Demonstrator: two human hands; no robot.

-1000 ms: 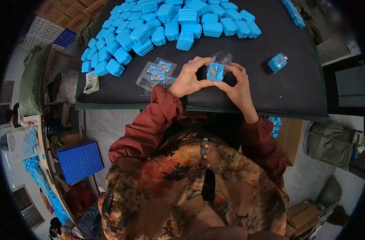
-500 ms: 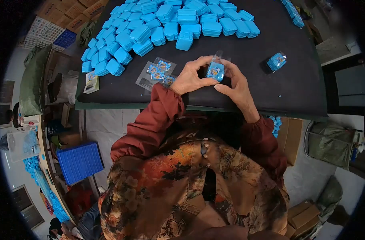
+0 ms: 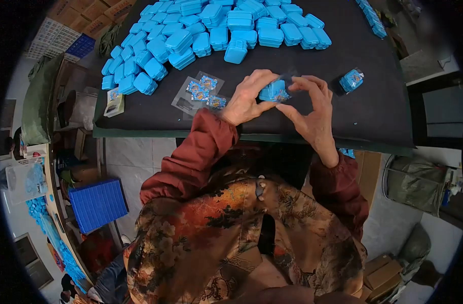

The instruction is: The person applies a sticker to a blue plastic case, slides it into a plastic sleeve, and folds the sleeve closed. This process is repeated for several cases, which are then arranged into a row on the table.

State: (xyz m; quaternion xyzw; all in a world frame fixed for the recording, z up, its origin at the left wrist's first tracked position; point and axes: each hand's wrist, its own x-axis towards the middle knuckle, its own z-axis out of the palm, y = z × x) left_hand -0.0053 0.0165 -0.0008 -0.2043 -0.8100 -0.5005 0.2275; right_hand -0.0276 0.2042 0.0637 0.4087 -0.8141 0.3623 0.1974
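Note:
A small blue plastic box (image 3: 273,91) in a transparent bag, with a colourful printed label at its lower right, is between both hands above the table's near side. My left hand (image 3: 245,100) is closed round its left side, thumb below and fingers above. At the right end, my right hand (image 3: 312,104) curves its thumb and fingertips against the lower corner and the upper plastic, leaving a gap at the palm. Beside my left wrist lie several printed labels (image 3: 200,90) on transparent plastic. A similar bagged blue box (image 3: 351,80) sits to the right.
A large heap of blue boxes (image 3: 240,21) covers the far part of the black table (image 3: 312,66). A row of blue items (image 3: 371,19) lines the far right edge. A small packet (image 3: 115,104) lies at the left edge. A blue crate (image 3: 98,206) stands lower left.
The bagged box has turned in my hands, so its label now faces lower right and plain blue shows. My right hand has shifted slightly right, its fingers spread wider.

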